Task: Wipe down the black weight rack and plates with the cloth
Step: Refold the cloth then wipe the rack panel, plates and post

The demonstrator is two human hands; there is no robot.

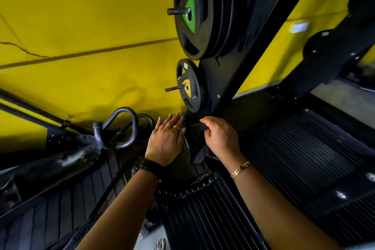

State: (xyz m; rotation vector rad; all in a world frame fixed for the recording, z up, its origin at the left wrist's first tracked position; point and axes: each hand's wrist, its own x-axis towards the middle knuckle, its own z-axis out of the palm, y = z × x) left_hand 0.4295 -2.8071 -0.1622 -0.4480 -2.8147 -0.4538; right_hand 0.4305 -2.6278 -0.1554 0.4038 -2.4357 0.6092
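Note:
The black weight rack (229, 79) rises as an upright post against a yellow wall. A stack of large black plates (194, 16) with a green centre hangs on its upper peg. Below it a smaller black plate (189, 87) with a yellow centre sits on a second peg. At the foot of the rack stands another dark plate (180, 160) with a bit of green showing. My left hand (167, 142) rests flat on it, fingers straight. My right hand (221, 138) grips a dark cloth (199, 155) bunched against the rack's base; most of the cloth is hidden.
Curved metal cable handles (119, 128) lie to the left of my left hand. A black ribbed platform (294, 148) spreads out on the right. Another black machine arm (334, 46) stands at the upper right. A slanting bar (30, 109) crosses the left side.

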